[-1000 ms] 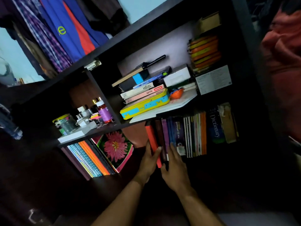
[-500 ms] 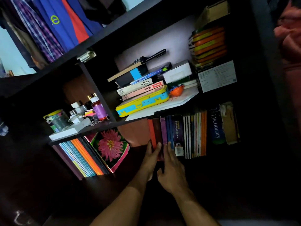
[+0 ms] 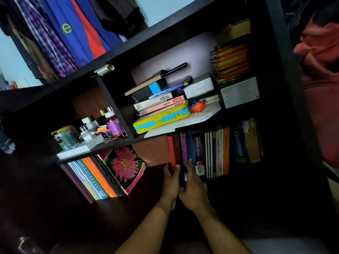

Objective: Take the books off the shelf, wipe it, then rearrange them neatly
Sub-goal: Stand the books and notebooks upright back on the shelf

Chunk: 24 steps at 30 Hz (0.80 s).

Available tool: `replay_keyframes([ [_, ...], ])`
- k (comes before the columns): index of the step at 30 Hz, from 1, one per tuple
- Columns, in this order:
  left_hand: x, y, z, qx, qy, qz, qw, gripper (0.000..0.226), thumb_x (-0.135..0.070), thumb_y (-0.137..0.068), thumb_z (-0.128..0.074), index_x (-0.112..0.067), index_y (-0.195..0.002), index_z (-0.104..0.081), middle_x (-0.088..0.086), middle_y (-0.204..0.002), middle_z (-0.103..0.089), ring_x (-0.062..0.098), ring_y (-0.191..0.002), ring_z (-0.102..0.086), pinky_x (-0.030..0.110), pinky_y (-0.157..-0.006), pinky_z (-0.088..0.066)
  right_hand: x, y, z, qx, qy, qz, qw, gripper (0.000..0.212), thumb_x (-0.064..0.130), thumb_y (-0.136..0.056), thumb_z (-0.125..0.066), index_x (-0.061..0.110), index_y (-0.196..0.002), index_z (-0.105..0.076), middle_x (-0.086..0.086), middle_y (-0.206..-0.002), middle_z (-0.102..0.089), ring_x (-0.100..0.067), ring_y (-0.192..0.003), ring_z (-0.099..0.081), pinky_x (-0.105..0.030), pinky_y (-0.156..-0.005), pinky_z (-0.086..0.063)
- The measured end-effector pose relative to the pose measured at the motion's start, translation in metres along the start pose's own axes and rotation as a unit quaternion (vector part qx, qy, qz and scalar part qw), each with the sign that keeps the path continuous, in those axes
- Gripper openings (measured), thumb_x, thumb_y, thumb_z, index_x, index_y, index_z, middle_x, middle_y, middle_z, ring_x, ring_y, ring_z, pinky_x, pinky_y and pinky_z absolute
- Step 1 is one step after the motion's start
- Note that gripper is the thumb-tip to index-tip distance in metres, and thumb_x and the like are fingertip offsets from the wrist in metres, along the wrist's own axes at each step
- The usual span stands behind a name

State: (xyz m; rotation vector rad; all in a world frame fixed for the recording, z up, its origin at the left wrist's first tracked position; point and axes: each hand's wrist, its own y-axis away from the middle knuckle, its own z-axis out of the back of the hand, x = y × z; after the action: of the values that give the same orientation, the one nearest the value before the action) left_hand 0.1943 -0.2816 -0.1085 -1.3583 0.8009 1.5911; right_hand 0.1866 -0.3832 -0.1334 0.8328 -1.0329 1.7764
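Books (image 3: 211, 153) stand upright in one row in the lower right compartment of the dark shelf (image 3: 117, 145), spines facing out; the thin ones in the middle are too tightly packed to count. At the row's left end three can be told apart: a red book (image 3: 170, 149), a dark maroon book (image 3: 177, 151) and a purple book (image 3: 183, 150). Toward the right end stands one blue Dictionary (image 3: 238, 143).

Two hands reach in from below. The left hand (image 3: 169, 186) lies against the outer face of the red book, its fingers (image 3: 177, 169) straight and pressed together, their tips on the lower spines of the red and maroon books. The right hand (image 3: 194, 191) sits just beside it, fingers straight and close together, tips touching the foot of the purple book and its blue neighbour. The lower edges of the end books lie between the two hands.

One flower-cover book (image 3: 125, 166) leans in the lower left compartment. One yellow case (image 3: 161, 119) carries a flat stack above.
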Motion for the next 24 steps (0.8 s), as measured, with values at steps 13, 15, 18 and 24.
replay_keyframes([
  [13,-0.083,0.157,0.0,0.254,-0.076,0.015,0.964,0.018,-0.03,-0.101,-0.063,-0.032,-0.118,-0.06,0.002,-0.121,-0.07,0.017,-0.107,-0.071,0.032,-0.099,-0.054,0.044,0.151,0.134,0.013,-0.033,0.021,0.999,0.052,0.016,-0.089,-0.069,0.037,-0.132,-0.049,0.009,-0.133,-0.056,-0.004,-0.127,-0.053,-0.023,-0.109,-0.042],
  [15,-0.093,0.197,-0.028,0.312,-0.098,-0.01,0.945,0.024,-0.035,-0.099,-0.065,-0.031,-0.122,-0.061,0.003,-0.12,-0.071,0.018,-0.107,-0.071,0.038,-0.103,-0.053,0.049,0.203,0.189,0.018,0.005,0.025,1.0,0.045,0.022,-0.091,-0.07,0.034,-0.131,-0.054,0.012,-0.132,-0.059,0.003,-0.125,-0.054,-0.022,-0.106,-0.043],
  [18,-0.107,0.266,-0.081,0.425,-0.107,-0.049,0.897,0.03,-0.03,-0.1,-0.065,-0.024,-0.128,-0.061,0.01,-0.117,-0.071,0.022,-0.109,-0.071,0.037,-0.099,-0.054,0.048,0.303,0.275,-0.033,0.075,-0.058,0.995,0.038,0.026,-0.095,-0.069,0.031,-0.13,-0.057,0.018,-0.129,-0.061,0.009,-0.122,-0.053,-0.015,-0.102,-0.043],
  [24,-0.108,0.37,-0.171,0.581,-0.125,-0.143,0.791,0.053,-0.064,-0.078,-0.07,-0.039,-0.123,-0.063,-0.005,-0.112,-0.074,0.011,-0.111,-0.068,0.038,-0.1,-0.053,0.053,0.478,0.386,-0.132,0.232,-0.182,0.946,0.031,0.026,-0.093,-0.071,0.028,-0.123,-0.062,0.021,-0.118,-0.064,0.005,-0.11,-0.059,-0.022,-0.09,-0.051],
])
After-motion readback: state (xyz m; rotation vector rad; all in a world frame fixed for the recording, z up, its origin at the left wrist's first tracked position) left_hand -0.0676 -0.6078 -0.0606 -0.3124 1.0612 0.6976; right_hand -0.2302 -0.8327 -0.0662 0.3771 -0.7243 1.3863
